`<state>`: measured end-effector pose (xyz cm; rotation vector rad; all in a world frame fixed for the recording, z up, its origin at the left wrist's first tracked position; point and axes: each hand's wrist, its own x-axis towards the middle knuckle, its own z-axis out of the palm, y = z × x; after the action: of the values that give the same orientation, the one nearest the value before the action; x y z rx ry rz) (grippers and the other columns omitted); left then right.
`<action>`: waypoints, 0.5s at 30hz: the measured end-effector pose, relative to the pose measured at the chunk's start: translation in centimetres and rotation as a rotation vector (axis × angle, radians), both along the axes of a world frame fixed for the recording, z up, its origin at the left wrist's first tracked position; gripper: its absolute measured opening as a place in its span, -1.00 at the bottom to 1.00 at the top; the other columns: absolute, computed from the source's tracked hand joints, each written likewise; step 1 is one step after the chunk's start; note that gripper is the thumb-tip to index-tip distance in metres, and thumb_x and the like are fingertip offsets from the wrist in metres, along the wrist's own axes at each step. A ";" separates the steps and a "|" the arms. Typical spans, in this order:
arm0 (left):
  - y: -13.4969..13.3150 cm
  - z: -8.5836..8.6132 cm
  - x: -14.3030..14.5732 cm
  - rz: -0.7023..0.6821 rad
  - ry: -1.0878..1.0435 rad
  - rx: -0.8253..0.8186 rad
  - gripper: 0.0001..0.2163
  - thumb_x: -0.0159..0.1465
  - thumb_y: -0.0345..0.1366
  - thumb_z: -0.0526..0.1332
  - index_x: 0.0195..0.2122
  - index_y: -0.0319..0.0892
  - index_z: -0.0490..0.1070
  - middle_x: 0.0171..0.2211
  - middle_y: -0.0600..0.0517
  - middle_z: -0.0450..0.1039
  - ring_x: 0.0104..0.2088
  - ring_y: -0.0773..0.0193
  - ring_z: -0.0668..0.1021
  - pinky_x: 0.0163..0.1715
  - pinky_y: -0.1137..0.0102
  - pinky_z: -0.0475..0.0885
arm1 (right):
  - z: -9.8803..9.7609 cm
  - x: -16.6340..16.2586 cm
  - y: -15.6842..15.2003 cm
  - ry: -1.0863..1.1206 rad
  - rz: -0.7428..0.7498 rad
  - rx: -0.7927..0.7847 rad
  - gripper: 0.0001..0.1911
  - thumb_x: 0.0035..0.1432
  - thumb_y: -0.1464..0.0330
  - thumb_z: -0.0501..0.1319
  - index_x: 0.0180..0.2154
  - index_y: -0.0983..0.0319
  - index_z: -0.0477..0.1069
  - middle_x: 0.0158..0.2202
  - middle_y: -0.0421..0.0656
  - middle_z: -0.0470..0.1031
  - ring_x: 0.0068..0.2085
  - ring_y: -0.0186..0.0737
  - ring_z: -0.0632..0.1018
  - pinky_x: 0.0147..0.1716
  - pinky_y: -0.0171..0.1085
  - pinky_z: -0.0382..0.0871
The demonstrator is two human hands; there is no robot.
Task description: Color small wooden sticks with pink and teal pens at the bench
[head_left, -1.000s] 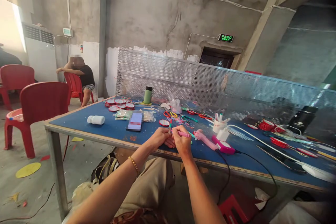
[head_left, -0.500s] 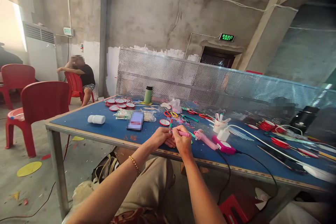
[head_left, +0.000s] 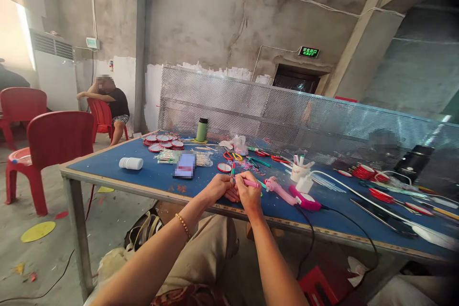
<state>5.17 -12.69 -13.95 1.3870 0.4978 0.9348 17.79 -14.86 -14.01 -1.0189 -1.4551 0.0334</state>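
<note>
My left hand [head_left: 220, 187] is closed at the table's front edge, pinching a small thin strip [head_left: 233, 170] with green, red and white on it. My right hand [head_left: 250, 196] grips a pink pen [head_left: 252, 183], its tip end meeting the fingers of the left hand. Where the two hands come together, the fingers hide the contact point. Just beyond them lies a round white disc with a red rim [head_left: 224, 168]. Right of my right hand rests a pink handheld tool [head_left: 281, 191] with a black cord.
On the blue table [head_left: 143, 184] are a phone [head_left: 184, 165], a white bottle [head_left: 131, 163], a green flask [head_left: 202, 130], stacked red-rimmed discs [head_left: 165, 138], scissors [head_left: 233, 156] and a cup of pens [head_left: 300, 171]. A perforated metal screen [head_left: 222, 100] stands behind. A person [head_left: 114, 100] sits at left.
The camera view has shifted very slightly. Both hands keep the same hold on the strip and the pen, with no other visible movement.
</note>
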 end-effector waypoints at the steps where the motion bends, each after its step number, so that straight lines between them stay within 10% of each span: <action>1: 0.0 0.0 0.0 0.001 -0.002 -0.002 -0.60 0.03 0.00 0.38 -0.45 -0.28 0.39 -0.57 -0.09 0.53 -0.53 0.17 0.62 -0.48 0.37 0.50 | 0.0 0.0 0.0 -0.004 0.000 0.000 -0.78 0.15 0.27 0.16 -0.52 0.17 0.32 -0.64 -0.28 0.39 -0.61 -0.31 0.39 -0.58 -0.36 0.25; 15: 0.2 -0.2 0.0 -0.015 -0.014 0.001 -0.57 0.00 0.03 0.40 -0.44 -0.29 0.40 -0.56 -0.10 0.53 -0.53 0.17 0.62 -0.48 0.38 0.50 | -0.1 0.0 -0.1 0.034 -0.004 0.002 -0.78 0.15 0.28 0.17 -0.51 0.17 0.32 -0.66 -0.30 0.35 -0.63 -0.33 0.36 -0.61 -0.37 0.23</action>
<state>5.15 -12.51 -14.16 1.3825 0.4760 0.9326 17.80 -14.92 -14.14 -1.0149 -1.4224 0.0464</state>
